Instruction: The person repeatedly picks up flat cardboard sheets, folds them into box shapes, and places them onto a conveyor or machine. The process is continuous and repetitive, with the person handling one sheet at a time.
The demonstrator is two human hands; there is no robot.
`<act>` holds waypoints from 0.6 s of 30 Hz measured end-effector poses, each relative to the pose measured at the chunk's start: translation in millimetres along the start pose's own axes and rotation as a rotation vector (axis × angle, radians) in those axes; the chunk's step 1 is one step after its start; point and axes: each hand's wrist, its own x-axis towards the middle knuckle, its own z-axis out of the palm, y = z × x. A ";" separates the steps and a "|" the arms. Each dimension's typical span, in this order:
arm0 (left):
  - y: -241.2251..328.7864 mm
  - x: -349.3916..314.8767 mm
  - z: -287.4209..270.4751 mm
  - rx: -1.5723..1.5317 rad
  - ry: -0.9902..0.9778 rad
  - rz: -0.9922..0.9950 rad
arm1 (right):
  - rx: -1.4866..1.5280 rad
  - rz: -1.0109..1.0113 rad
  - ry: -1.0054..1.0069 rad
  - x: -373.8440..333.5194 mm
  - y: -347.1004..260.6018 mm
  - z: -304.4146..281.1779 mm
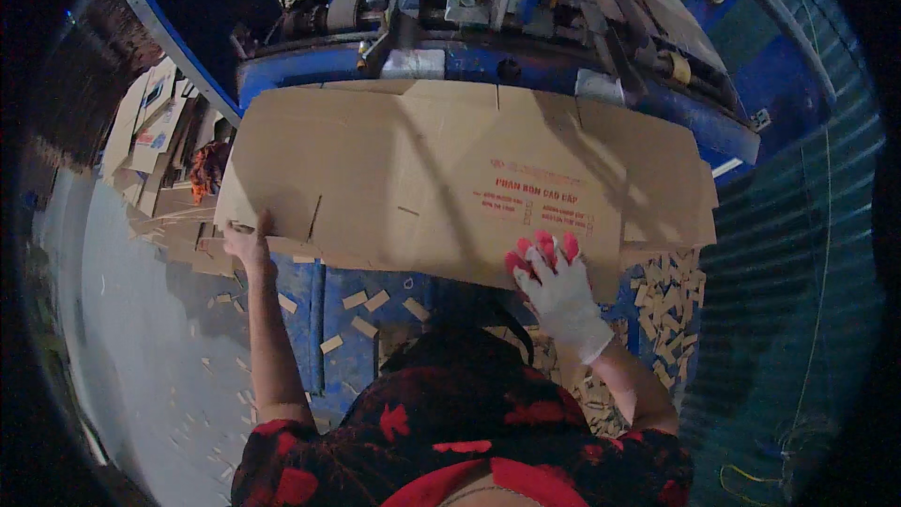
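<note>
A blue metal machine with rollers and belts [319, 70] is set across the far side. Just in front of its blue beam, the broad, flat brown cardboard sheet [432, 169] is held between the machine and the person's body. Its long axis is laid left to right, roughly along the beam, with the near edge slanted somewhat closer to the body at the right. The printed face is turned upward, with the print upright as seen from the person's side. More brown cardboard is seen under the right end; how many layers are there cannot be told.

A heap of flat cardboard pieces [155, 131] is seen beyond the left end. The near left corner is gripped by the bare left hand [251, 246]. The white-gloved, red-tipped right hand [558, 296] is laid on the near edge, fingers spread; whether its thumb is hooked beneath cannot be told.

The step in hand is judged to be the steadying and squaring of the sheet; even pressure from both hands is called for.

Small cardboard offcuts [671, 319] are scattered below.
</note>
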 end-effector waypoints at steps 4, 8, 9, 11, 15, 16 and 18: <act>23.6 -57.5 -8.5 -0.877 -0.217 -0.487 | -0.088 -0.031 -0.152 -21.8 9.1 6.4; 65.4 -81.8 -17.9 -1.032 -0.302 -0.562 | -0.093 -0.070 -0.101 -37.2 30.5 -3.6; 76.5 -89.3 -20.5 -0.955 -0.319 -0.361 | -0.099 -0.058 -0.076 -37.6 38.9 -7.9; 100.6 -99.6 -15.8 -0.774 -0.363 -0.105 | -0.116 -0.064 -0.005 -32.1 56.7 -13.1; 145.5 -123.9 32.6 -0.207 -0.577 0.491 | -0.199 -0.107 0.088 1.8 94.3 1.6; 156.8 -122.6 52.9 -0.277 -0.682 0.808 | -0.226 -0.095 0.067 12.2 103.7 10.5; 172.8 -117.8 82.2 -0.084 -0.687 0.987 | -0.249 -0.070 0.129 31.1 122.0 27.6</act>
